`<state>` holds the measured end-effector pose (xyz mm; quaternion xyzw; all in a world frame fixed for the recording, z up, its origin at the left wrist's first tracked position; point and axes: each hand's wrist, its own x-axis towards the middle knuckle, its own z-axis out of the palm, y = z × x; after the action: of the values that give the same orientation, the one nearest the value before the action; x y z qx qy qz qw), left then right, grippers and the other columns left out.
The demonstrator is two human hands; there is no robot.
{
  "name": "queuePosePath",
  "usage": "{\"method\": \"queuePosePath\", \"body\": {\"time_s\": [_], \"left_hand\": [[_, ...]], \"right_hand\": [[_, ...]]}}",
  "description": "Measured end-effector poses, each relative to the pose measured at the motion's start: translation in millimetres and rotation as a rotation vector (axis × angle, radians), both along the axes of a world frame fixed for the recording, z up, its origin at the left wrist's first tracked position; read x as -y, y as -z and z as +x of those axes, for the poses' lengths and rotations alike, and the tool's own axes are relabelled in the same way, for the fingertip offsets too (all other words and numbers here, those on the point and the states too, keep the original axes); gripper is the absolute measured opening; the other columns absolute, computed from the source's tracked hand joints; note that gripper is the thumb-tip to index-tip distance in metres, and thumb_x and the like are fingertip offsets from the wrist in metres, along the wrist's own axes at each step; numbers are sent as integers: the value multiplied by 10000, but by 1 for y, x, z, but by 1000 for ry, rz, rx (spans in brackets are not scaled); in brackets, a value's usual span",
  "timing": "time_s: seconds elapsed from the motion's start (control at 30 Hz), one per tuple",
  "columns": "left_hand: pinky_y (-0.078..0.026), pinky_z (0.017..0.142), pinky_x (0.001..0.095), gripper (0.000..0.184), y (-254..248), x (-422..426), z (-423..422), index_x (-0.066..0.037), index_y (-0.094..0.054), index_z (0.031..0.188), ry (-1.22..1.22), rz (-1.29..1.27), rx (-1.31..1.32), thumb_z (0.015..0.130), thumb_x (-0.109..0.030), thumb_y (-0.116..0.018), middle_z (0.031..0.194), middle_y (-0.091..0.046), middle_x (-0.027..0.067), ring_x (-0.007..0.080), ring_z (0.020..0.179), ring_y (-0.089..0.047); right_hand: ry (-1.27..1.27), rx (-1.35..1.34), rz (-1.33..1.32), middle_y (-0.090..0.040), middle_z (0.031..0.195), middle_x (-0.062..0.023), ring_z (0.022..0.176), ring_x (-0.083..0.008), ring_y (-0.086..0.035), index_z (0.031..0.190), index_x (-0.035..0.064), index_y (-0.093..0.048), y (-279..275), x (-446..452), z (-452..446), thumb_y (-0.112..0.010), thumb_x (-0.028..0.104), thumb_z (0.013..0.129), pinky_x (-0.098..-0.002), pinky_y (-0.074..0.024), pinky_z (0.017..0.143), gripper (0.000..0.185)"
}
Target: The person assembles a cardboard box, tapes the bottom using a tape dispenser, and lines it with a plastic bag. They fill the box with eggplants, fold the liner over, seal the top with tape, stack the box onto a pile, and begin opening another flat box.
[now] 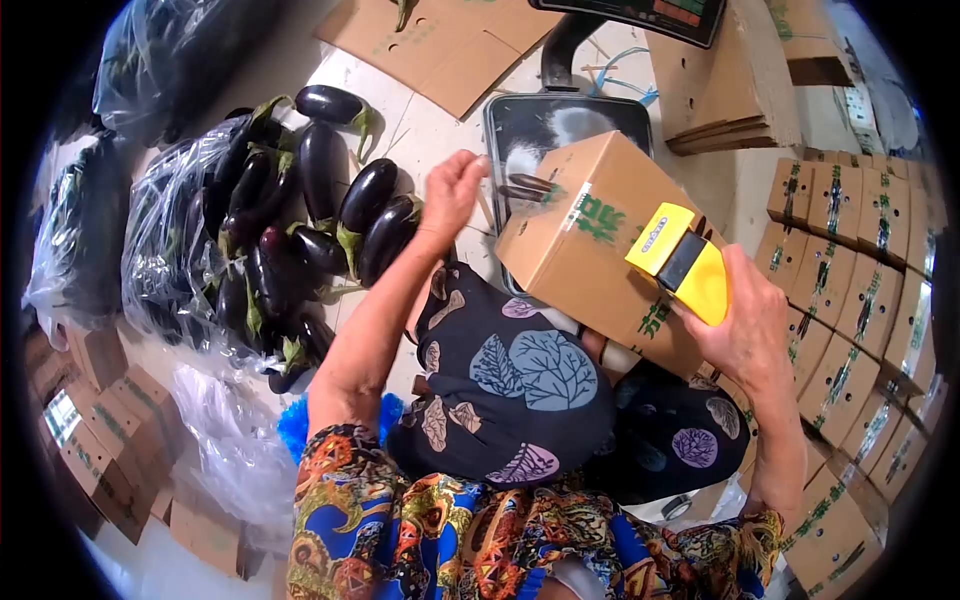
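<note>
A cardboard box [570,250] with green print stands tilted on the black platform of a scale [515,120], in front of my knees. My right hand [745,325] grips a yellow tape dispenser [705,285], which lies against the box's upper side. Clear tape shows on the box's edge. My left hand [455,195] is raised just left of the box, its fingers curled together; whether anything is between them is too small to tell. Many eggplants [367,195] lie on the floor left of my left arm, some of them in a clear plastic bag [165,225].
Stacked taped boxes [845,290] fill the right side. Flattened cardboard [725,75] stands at the upper right, and a flat sheet [440,45] lies at the top. More boxes [110,440] and loose plastic [235,430] are at the lower left. The scale's display [650,15] overhangs the top.
</note>
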<state>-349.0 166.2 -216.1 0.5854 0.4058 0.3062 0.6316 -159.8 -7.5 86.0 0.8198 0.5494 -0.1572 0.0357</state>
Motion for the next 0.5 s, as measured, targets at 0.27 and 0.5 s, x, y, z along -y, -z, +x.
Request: {"method": "queuePosePath", "body": {"time_s": [0.27, 0.5], "left_hand": [[-470, 588, 479, 219, 8, 36, 37, -39, -544, 833, 221, 257, -207, 911, -238, -594, 668, -592, 219, 425, 675, -608], [-491, 758, 475, 217, 16, 19, 54, -33, -568, 978, 167, 332, -200, 921, -242, -569, 938, -619, 218, 404, 877, -599]], "right_hand": [[6, -53, 47, -600, 826, -187, 743, -398, -615, 943, 21, -537, 6, 3, 1, -803, 186, 683, -427, -490, 642, 407], [26, -53, 102, -606, 830, -173, 744, -378, -623, 996, 19, -564, 11, 13, 3, -812, 154, 638, -412, -501, 651, 455]]}}
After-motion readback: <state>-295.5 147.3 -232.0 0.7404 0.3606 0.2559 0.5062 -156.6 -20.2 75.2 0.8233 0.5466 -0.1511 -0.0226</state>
